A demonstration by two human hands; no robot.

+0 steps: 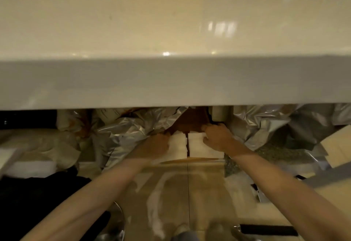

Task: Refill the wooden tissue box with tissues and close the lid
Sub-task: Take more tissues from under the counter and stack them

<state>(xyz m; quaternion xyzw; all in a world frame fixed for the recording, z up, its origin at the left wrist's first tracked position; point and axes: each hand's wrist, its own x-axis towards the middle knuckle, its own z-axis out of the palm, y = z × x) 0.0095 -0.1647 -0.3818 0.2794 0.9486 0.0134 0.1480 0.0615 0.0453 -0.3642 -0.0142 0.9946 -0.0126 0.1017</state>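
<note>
Below the counter's front edge, two white stacks of tissues sit side by side in a brown box or carton. My left hand grips the left tissue stack from its left side. My right hand grips the right tissue stack from its right side. A narrow dark gap separates the two stacks. A thin wooden edge shows just under them. The view is blurred, and no wooden tissue box lid can be made out.
A glossy white counter fills the upper half, its thick front edge hanging over the storage space. Crinkled silver plastic wrapping surrounds the tissues on both sides. Pale packages lie left, a cream box right. Tiled floor and feet show below.
</note>
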